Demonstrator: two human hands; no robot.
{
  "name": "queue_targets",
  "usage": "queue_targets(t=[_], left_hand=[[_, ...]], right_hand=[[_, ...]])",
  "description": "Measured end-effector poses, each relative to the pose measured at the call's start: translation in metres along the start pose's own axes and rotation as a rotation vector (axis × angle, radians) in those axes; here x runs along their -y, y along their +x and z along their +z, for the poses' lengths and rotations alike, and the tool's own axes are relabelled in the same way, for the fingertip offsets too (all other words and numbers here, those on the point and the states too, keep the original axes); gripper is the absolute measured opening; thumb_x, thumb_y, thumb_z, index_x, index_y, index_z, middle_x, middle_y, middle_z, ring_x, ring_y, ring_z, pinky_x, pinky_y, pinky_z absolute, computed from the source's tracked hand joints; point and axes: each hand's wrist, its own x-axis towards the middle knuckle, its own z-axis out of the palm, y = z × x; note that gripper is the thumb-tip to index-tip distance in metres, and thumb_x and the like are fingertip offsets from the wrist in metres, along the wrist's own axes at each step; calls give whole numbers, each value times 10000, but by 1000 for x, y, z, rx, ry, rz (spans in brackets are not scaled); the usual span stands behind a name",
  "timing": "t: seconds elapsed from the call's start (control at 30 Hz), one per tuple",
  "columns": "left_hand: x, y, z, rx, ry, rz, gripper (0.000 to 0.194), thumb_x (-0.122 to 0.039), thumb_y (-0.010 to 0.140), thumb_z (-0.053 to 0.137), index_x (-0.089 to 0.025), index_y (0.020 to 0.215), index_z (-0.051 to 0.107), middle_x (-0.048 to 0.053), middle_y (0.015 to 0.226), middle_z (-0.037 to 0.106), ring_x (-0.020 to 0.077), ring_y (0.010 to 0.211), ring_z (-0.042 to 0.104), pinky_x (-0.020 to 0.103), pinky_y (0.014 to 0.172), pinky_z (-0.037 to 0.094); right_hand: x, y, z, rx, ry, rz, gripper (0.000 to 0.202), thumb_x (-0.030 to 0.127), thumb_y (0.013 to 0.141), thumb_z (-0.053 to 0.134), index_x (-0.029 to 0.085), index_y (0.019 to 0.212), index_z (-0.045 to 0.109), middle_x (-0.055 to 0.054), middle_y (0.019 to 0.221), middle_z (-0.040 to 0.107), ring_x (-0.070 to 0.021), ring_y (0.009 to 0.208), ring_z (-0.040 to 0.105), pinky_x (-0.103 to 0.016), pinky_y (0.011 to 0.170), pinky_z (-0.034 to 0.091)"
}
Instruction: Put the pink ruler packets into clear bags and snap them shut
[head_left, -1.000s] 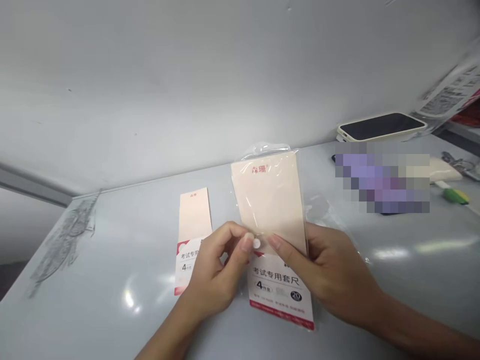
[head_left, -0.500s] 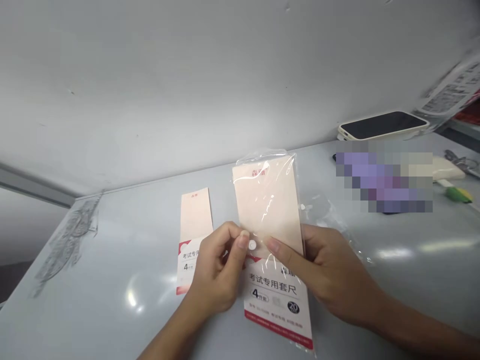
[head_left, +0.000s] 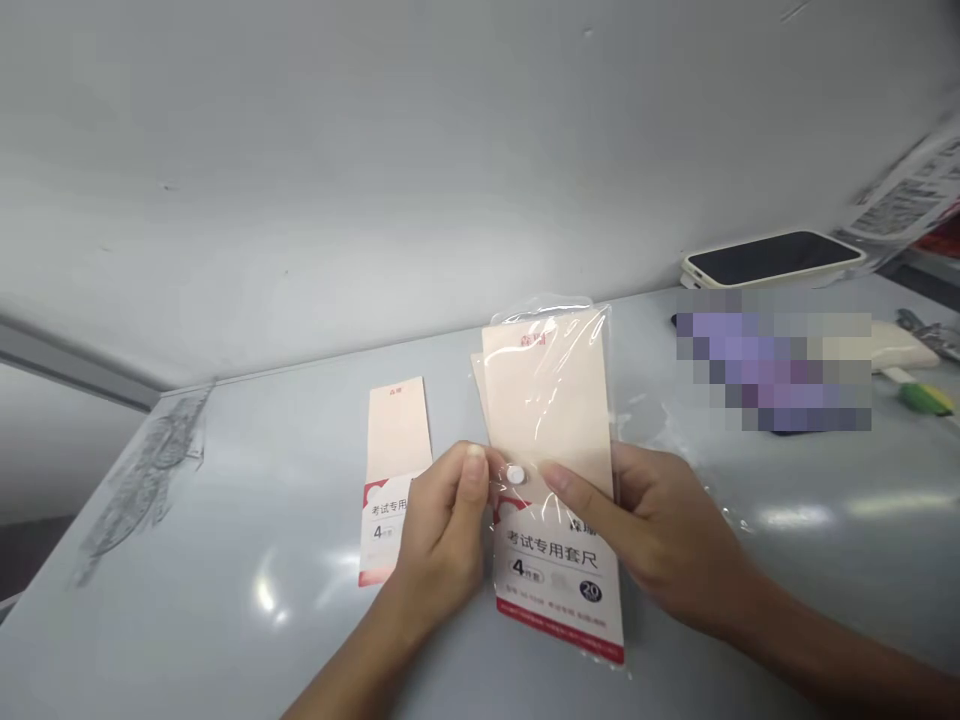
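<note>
The grey surface (head_left: 225,480), in the head view, carries a beige-and-white card (head_left: 397,430). The right hand (head_left: 667,530) pinches a clear pouch (head_left: 551,400) between both hands; the left hand (head_left: 446,525) curls beside its white snap (head_left: 516,475), grip unclear.

The table (head_left: 300,470) offers wide room left of the card (head_left: 399,430); the left hand (head_left: 448,515) stands between card and pouch (head_left: 551,400), the wall (head_left: 337,200) bars the back, the phone (head_left: 776,258) the back right.
</note>
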Motion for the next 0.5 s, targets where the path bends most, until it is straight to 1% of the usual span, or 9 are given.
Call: queue_targets(t=[0.07,0.13,0.2,0.27,0.33,0.43,0.5], left_hand=[[-2,1,-2,39,-45,-31,268,-342,887,361,-177,783,544,6,692,526,90,616,457,222,552,347],[-5,3,-5,91,-96,-97,197,-342,846,457,-175,774,534,-10,650,488,86,591,432,221,533,330],[-6,4,-9,143,-139,-168,161,-335,803,531,-177,772,539,-44,563,384,69,521,356,216,492,288],[-6,6,-12,185,-178,-213,148,-328,774,572,-180,788,564,-70,521,270,56,479,276,213,466,252],[-5,7,-14,215,-221,-234,143,-315,751,601,-183,807,593,-77,516,224,52,471,260,210,464,253],[-3,8,-12,244,-311,-265,122,-294,742,614,-177,775,619,-75,496,262,51,471,324,206,478,300],[-1,8,-10,238,-364,-283,128,-287,750,606,-162,723,621,-60,490,366,58,486,403,208,494,343]], right_hand=[[-1,1,0,-1,14,-6,319,437,766,531,191,576,461,13,523,519,-121,480,484,-222,416,376],[-2,2,0,-2,29,-3,317,440,764,532,192,579,466,11,519,526,-127,477,496,-225,410,374],[-2,2,0,2,50,11,296,438,766,532,190,609,494,3,532,549,-134,482,512,-229,408,377],[-1,3,-1,16,69,22,273,431,770,531,186,648,523,-6,552,574,-141,489,527,-232,409,384],[-1,3,-1,23,80,24,264,425,771,534,182,667,537,-10,558,587,-144,489,537,-233,406,387],[-1,3,0,12,85,19,269,427,773,533,176,679,546,-19,568,606,-155,503,562,-236,410,397],[-2,4,0,-2,83,11,271,429,773,534,172,690,553,-26,588,624,-163,521,577,-238,417,407]])
